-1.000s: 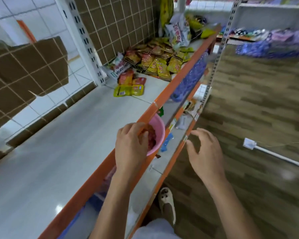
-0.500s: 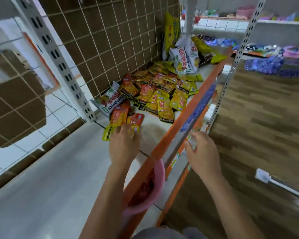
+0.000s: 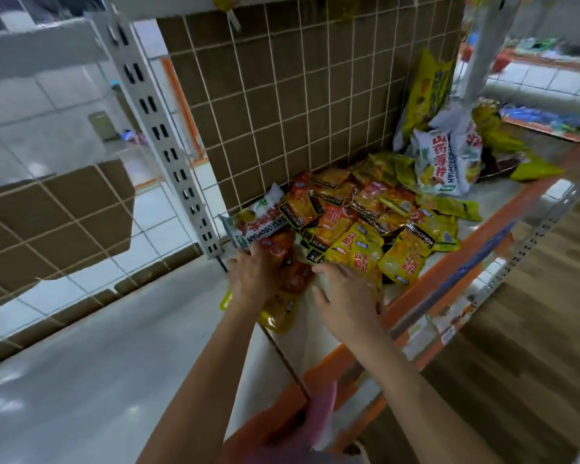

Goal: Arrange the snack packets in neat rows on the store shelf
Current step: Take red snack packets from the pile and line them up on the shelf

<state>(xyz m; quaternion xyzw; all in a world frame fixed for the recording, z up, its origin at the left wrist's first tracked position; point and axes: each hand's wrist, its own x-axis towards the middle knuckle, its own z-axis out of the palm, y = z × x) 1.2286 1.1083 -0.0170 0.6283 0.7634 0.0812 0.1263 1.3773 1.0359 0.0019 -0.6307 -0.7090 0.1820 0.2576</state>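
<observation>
Both hands have reached the jumbled foil snack heap [image 3: 365,209]; sorting can start.
The left hand [image 3: 253,279] has slid onto red foil packets [image 3: 282,249], grip hidden; the right hand [image 3: 347,298] has crossed onto the white, orange-edged shelf [image 3: 98,380], fingers spread above a yellow packet [image 3: 359,259]. Beyond the fingertips: one white-and-green packet [image 3: 258,222], then well over a dozen overlapped, no rows yet.

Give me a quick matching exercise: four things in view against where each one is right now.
1 left hand
2 small white packet
3 pink bowl
4 large white bag

A near the bottom, by the orange shelf edge
B against the slotted upright
C far end of the pile
D on red packets

Pairs: 1-D, 2-B, 3-A, 4-C
</observation>
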